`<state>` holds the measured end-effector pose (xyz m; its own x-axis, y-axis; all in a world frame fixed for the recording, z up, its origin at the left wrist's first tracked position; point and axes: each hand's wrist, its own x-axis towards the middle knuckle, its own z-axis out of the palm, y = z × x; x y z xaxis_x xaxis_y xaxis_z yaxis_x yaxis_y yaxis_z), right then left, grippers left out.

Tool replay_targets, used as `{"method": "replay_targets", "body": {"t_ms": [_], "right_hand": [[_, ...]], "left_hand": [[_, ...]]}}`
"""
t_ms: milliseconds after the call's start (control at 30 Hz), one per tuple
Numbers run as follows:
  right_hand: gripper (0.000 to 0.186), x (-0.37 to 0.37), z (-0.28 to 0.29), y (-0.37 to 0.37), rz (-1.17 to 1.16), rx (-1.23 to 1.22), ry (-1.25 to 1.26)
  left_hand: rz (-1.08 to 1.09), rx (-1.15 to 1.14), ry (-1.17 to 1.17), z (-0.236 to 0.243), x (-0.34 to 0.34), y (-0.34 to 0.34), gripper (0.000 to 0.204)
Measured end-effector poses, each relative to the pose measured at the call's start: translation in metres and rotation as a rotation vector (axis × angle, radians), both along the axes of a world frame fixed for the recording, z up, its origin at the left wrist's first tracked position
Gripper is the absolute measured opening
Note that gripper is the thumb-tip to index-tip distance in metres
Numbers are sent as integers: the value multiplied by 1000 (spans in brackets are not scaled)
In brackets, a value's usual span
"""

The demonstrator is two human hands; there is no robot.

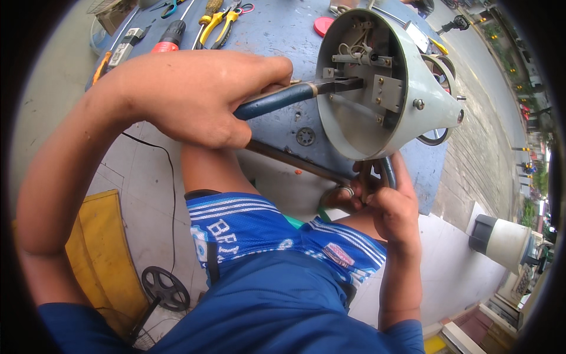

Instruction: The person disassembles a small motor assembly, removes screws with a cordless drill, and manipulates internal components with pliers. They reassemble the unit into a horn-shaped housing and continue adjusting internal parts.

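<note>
My left hand [194, 97] is closed round the dark blue handles of a pair of pliers [286, 99]. Their dark jaws reach into the open face of a round grey metal housing [429, 88], close to a small bracket [387, 93] fixed inside. Wires [361, 48] run along the upper part of the housing's interior. Below the rim, my right hand [398, 215] grips a dark blue handle [387, 172]; the housing hides the tool's other end. Beside that hand, partly in shadow, are what look like fingers with a ring [348, 192]; I cannot tell whose.
The housing stands at the right of a worn blue table [265, 44]. Yellow-handled pliers [217, 30], a red-and-black tool [170, 36], a red lid [323, 26] and a toothed washer [305, 136] lie on it. A black handwheel [166, 288] and yellow panel [100, 259] are at lower left; a bucket [504, 239] stands right.
</note>
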<state>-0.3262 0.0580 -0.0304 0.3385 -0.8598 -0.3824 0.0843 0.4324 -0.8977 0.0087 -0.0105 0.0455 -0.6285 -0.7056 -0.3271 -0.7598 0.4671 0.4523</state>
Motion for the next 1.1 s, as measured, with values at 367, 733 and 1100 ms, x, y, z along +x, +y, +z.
{"method": "replay_targets", "body": {"t_ms": [367,733,1100], "right_hand": [[73,-1,-1,-1,2,0,4],[73,0,1,0,2,6,23],[73,1,1,-1,-3,33,-3]], "left_hand": [[168,-486,-26,-11,-21,20,82],[46,-633,-331,0,-21,14,64],[-12,-379,13,-9,-2,10,75]]}}
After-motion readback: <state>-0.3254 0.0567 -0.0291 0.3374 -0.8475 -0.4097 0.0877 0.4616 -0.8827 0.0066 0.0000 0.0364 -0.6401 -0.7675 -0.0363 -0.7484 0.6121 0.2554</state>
